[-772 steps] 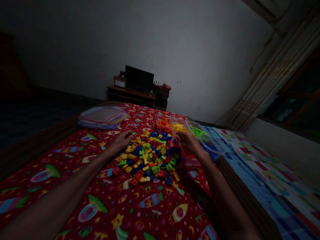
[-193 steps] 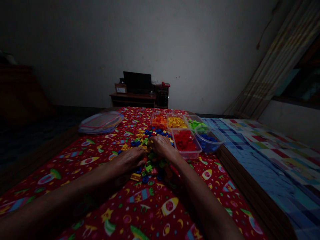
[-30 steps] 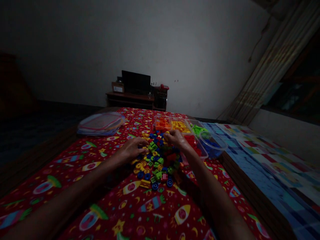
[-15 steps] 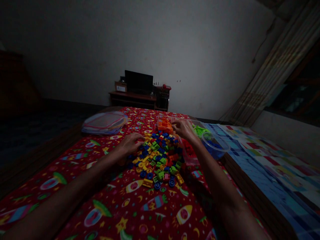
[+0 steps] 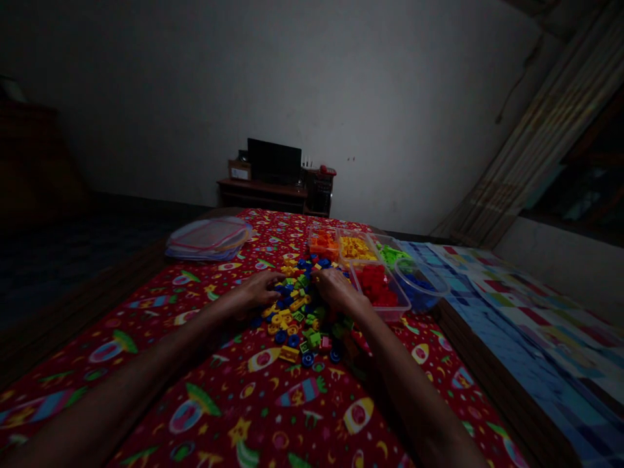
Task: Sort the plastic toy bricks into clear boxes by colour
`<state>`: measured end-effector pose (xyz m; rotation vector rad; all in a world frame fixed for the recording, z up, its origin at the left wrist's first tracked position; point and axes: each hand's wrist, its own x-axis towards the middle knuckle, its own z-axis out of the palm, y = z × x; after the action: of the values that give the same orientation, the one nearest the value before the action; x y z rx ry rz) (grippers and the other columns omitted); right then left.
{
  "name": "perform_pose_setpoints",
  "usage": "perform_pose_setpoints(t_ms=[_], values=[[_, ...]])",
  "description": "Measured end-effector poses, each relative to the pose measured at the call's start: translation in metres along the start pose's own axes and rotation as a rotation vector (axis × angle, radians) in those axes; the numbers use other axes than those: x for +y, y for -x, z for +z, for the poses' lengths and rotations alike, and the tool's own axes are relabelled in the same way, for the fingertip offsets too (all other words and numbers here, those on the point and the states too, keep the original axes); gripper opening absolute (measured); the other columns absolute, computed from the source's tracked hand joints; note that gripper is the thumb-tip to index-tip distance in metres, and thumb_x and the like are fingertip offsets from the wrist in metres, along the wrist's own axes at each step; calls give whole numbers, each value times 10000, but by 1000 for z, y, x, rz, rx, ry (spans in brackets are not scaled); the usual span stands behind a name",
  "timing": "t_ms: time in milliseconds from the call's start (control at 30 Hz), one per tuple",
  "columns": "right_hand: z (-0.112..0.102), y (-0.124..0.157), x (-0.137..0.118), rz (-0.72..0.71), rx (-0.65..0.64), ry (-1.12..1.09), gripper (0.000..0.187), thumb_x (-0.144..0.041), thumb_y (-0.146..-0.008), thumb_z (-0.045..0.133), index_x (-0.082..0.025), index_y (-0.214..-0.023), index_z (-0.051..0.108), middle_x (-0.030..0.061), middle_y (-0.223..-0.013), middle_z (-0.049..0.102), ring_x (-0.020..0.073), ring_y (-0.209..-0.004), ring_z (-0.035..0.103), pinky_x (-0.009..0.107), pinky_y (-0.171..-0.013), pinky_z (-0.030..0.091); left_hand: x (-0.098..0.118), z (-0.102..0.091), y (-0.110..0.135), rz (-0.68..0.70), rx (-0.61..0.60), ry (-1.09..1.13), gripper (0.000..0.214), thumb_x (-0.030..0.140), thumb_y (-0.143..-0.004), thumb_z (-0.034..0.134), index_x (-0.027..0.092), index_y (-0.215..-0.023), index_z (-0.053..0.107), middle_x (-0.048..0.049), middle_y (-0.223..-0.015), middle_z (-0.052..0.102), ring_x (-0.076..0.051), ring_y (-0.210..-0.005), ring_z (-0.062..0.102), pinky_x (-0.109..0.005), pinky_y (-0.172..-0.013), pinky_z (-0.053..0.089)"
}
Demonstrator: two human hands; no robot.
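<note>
A loose pile of small plastic toy bricks [image 5: 297, 304] in blue, yellow, green and red, with wheel-like round pieces among them, lies on a red patterned cloth [image 5: 263, 403]. At the pile's left edge is my left hand [image 5: 257, 290], thumb and fingers apart, nothing visible in them. My right hand [image 5: 337, 290] reaches down over the pile's right side; its fingertips are hidden among the bricks, so I cannot tell whether they grip one. Just right of it stands a clear box [image 5: 387, 314] of red bricks.
Behind the red box are containers of orange bricks [image 5: 323, 244], yellow bricks [image 5: 358, 247] and green bricks [image 5: 390, 254]. A round clear tub [image 5: 445, 286] holds blue pieces. Stacked lids [image 5: 209, 239] lie at the back left. Beyond the cloth, a monitor [image 5: 273, 161] stands on a desk.
My right hand has moved from above the containers at the back down and left to the pile, uncovering the yellow and red boxes. My left hand stays near the pile's left edge.
</note>
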<state>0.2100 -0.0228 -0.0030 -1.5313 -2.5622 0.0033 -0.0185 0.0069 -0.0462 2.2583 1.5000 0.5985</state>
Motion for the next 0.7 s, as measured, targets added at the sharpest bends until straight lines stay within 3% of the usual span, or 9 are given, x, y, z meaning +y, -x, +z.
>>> perform_pose_setpoints(t_ms=[133,233,433,600,700], values=[[1,4,4,-45,21,-106,397,-49,-815,457,-129,-1169,618,120,-946,679,188,-857,598,248,-729,386,-1,-7,1,-30,-89,88,492,386,-686,523,138,-1085,671,-72,-923,725,-235,-817,658,-271,-677,512],[4,4,12,-72,107,-227,291,-120,-821,530,-148,-1090,639,75,-872,660,163,-774,565,243,-700,372,-1,-16,3,-14,-124,110,445,409,-713,503,150,-1023,690,-34,-774,720,-208,-714,652,-250,-613,494],[7,7,10,-148,230,-192,212,-130,-793,556,-144,-1000,602,60,-863,628,159,-762,524,245,-661,346,16,-26,4,132,57,8,269,280,-717,515,183,-863,719,-54,-891,708,-208,-818,643,-273,-722,492],[23,13,-17,-306,125,-71,239,-116,-830,490,-175,-1037,594,59,-879,631,161,-786,536,248,-673,353,20,-11,7,362,-46,8,205,241,-777,534,204,-881,707,-48,-915,656,-184,-856,604,-268,-787,477],[32,18,-28,-316,134,40,222,-120,-864,455,-170,-1009,615,81,-895,625,175,-824,530,268,-711,360,12,-1,10,406,-29,-29,194,266,-807,549,210,-915,700,-63,-996,611,-194,-939,573,-272,-838,460]])
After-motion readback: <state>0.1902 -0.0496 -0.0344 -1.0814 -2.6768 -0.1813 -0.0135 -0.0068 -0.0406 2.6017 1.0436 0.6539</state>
